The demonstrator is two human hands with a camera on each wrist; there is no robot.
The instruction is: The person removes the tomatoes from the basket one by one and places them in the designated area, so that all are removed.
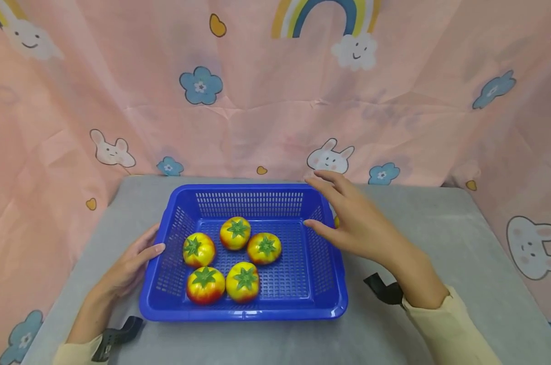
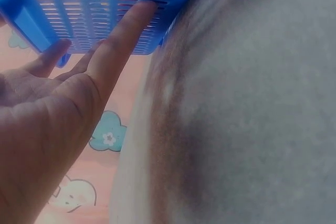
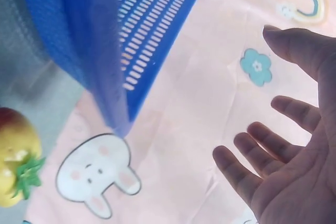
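A blue plastic basket (image 1: 243, 315) stands on the grey cloth, holding several yellow-red toy tomatoes (image 1: 205, 285) with green star-shaped tops. At its left side my left hand (image 1: 128, 263) touches it, thumb tip at the rim. The left wrist view shows straight fingers (image 2: 118, 40) against the slotted outer wall. My right hand (image 1: 359, 223) hovers by the right rim, fingers spread and nothing held. Another toy tomato (image 3: 18, 156) lies outside the basket on the right; in the head view my right hand hides most of it.
A grey cloth (image 1: 439, 243) covers the table. Behind and at both sides hangs a pink curtain (image 1: 257, 132) printed with rabbits, flowers and rainbows. Black straps (image 1: 384, 289) are around both wrists, below the cream sleeves.
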